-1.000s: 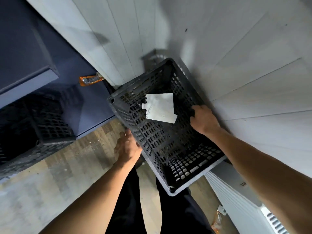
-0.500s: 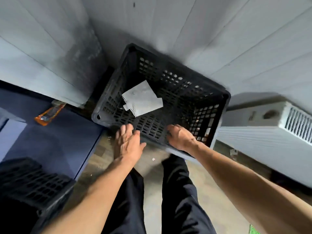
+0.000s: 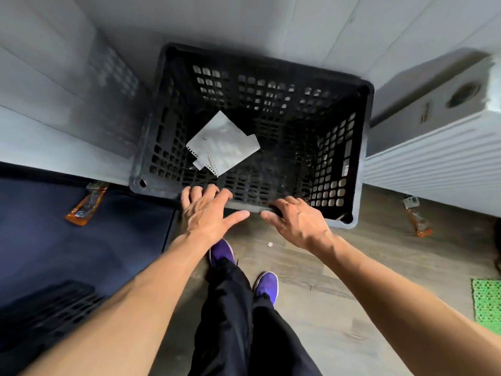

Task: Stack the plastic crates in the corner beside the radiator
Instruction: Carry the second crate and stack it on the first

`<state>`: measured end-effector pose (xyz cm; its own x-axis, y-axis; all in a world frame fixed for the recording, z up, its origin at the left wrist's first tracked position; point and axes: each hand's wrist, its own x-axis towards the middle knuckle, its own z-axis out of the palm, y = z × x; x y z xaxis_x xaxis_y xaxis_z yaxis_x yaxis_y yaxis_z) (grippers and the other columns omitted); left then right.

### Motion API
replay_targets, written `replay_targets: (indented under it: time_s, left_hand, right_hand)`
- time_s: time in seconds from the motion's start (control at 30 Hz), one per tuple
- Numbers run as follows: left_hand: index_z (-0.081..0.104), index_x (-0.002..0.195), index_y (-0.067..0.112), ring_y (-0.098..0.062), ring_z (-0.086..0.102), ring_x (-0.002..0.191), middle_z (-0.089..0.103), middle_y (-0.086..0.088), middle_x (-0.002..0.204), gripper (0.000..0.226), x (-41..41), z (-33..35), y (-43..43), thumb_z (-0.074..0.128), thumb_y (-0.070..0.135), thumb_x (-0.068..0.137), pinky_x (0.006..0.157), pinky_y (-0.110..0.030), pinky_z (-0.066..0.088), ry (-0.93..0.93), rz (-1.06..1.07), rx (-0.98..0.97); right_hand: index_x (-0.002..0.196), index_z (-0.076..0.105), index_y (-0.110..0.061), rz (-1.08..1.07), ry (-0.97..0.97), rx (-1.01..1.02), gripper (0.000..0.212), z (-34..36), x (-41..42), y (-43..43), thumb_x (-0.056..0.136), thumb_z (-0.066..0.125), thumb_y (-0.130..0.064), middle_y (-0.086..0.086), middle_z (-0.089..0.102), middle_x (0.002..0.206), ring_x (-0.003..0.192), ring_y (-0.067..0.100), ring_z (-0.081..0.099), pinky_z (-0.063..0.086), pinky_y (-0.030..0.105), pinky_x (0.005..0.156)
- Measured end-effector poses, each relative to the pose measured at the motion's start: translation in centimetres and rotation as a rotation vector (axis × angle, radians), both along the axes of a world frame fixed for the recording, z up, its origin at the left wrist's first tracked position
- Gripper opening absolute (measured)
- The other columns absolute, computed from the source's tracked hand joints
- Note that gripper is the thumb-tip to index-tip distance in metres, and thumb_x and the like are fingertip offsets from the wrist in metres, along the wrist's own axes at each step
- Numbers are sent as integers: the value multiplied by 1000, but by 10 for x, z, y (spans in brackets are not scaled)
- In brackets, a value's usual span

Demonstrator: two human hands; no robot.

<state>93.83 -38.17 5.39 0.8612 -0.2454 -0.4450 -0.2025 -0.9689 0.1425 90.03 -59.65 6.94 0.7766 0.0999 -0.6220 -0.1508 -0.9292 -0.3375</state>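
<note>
— Down in the corner of the floor, between the wall boards and the radiator [image 3: 433, 147], sits our black crate [image 3: 363, 147], its far rim close against the wall. How do we think it handles?

— Light for its bulk, we'd judge: hard moulded plastic, walls and base all lattice holes, stiff enough to keep its box shape. Smooth rim, so possibly a bit slippery.

— And where do we take hold?

— On the near rim, or better, one short side each. Our left hand [image 3: 206, 215] lies flat, fingers [image 3: 193, 192] spread over the near rim, gripping nothing. Our right hand [image 3: 298, 221] has its fingers curled at the same rim; whether they truly clasp it we cannot tell.

— Anything inside?

— Torn white paper [image 3: 225, 145], loose on the base. Another dark crate [image 3: 46, 308] shows at the lower left, blurred.
</note>
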Motion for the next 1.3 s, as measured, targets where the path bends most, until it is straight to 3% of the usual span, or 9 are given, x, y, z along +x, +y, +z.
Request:
replay_targets:
  time_s: [0.2, 0.33, 0.47, 0.6, 0.77, 1.07, 1.3]
  left_hand:
    - [56, 111, 43, -23, 42, 111, 55, 11, 105, 61, 10, 7, -2, 36, 86, 73, 102, -43, 21, 131, -2, -14]
    - [54, 117, 41, -21, 47, 108, 56, 10, 102, 55, 22, 12, 0, 44, 78, 79, 95, -39, 25, 213, -102, 25]
    - [63, 106, 34, -20, 54, 91, 62, 6, 94, 38, 29, 17, -12, 49, 64, 88, 81, -36, 33, 180, -161, 72]
    - [64, 104, 31, -21, 55, 78, 61, 3, 83, 15, 31, 14, -11, 56, 40, 95, 71, -32, 40, 72, -293, 132]
    - [61, 97, 28, -21, 51, 70, 59, 2, 75, 5, 38, 10, -3, 58, 30, 94, 65, -30, 33, -12, -432, 113]
    - [62, 89, 28, -22, 48, 65, 52, 3, 65, 15, 37, -7, 4, 57, 40, 94, 63, -32, 36, -142, -467, 42]
    - [65, 92, 26, -23, 53, 67, 62, 0, 72, 11, 40, -11, 10, 60, 36, 92, 65, -31, 39, -137, -494, 19]
  right_hand:
    - [126, 53, -26, 105, -84, 1, 61, -4, -7, -12, 90, 34, -70, 0, 58, 115, 113, 24, 56, 49, 39, 84]
    - [128, 52, -27, 126, -106, 61, 43, -5, -3, -25, 92, 54, -49, 0, 56, 113, 113, 23, 53, 49, 38, 81]
    - [115, 58, -26, 135, -191, -80, 36, -15, -9, -35, 92, 52, -53, 0, 62, 107, 108, 26, 50, 49, 38, 77]
    - [98, 62, -26, 95, -217, -166, 33, -20, -11, -39, 95, 47, -55, 2, 68, 87, 74, 26, 58, 41, 34, 63]
    - [99, 60, -24, 134, -308, -193, 25, -20, -10, -35, 96, 51, -47, 6, 68, 85, 74, 31, 61, 42, 35, 62]
    - [106, 64, -24, 88, -423, -229, 34, -27, -18, -31, 95, 48, -51, 8, 71, 85, 81, 35, 66, 38, 34, 61]
    - [102, 65, -23, 94, -437, -231, 32, -27, -22, -28, 94, 51, -51, 8, 69, 78, 75, 35, 66, 42, 35, 60]
